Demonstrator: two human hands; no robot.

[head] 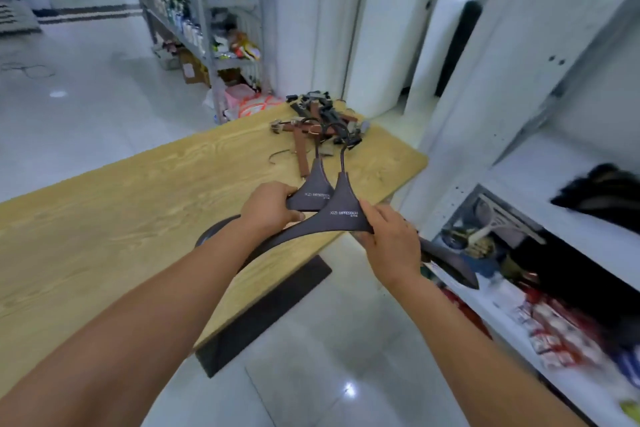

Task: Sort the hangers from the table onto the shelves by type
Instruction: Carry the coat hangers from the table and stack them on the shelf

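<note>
Two dark hangers are held over the near edge of the table, with the hooks pointing to 12 o'clock. The left hand is curled round their left shoulders, and the right hand pinches the right shoulder of the front one between thumb and fingers. They seem stiff, light and rather smooth — so a hold at the thick shoulders is judged safer than at the thin hook. A pile of other hangers is seen at 12 o'clock on the table, and the white shelves at 3 o'clock.
</note>
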